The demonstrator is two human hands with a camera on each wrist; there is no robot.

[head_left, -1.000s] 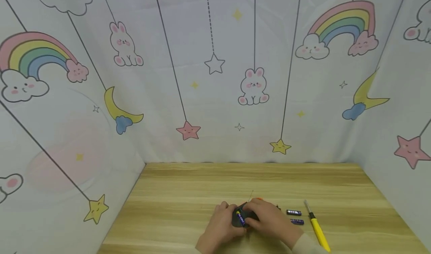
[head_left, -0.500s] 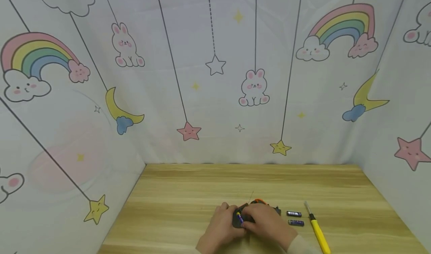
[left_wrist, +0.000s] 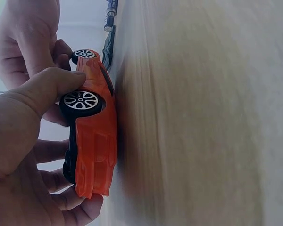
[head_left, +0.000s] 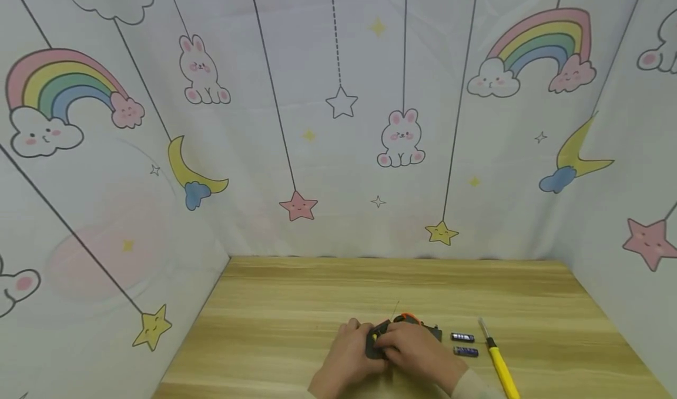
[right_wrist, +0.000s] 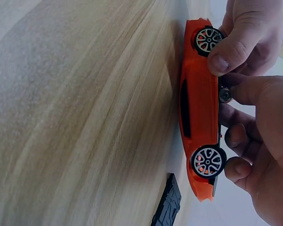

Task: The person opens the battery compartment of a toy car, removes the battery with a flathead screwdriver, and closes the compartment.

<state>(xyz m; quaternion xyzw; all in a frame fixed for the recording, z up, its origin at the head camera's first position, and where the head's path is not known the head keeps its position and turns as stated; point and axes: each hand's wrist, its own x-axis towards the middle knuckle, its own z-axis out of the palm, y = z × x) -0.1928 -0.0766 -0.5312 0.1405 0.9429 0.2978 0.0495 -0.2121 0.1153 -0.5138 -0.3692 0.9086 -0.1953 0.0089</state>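
Observation:
An orange toy car [left_wrist: 96,146] lies upside down close over the table, its black underside [head_left: 370,349] facing up. My left hand [head_left: 344,352] grips one end of it, thumb along the side by a wheel and fingers around the far side. My right hand [head_left: 423,347] is over the underside, its thumb and fingers on a small battery [right_wrist: 225,95] at the car's bottom. Only a yellow bit and one round end of that battery show. The right hand's other fingers curl beside the car in the right wrist view.
On the table to the right lie two loose batteries, one [head_left: 462,337] behind the other [head_left: 465,352]. A yellow-handled screwdriver [head_left: 499,361] is right of them. Beyond the car lies a flat black plastic cover [right_wrist: 167,202]. Printed cloth walls [head_left: 338,223] enclose the table [head_left: 296,293].
My right fingers have shifted left over the battery, which showed its blue wrapper before and is now mostly covered. My left hand keeps its grip on the toy car.

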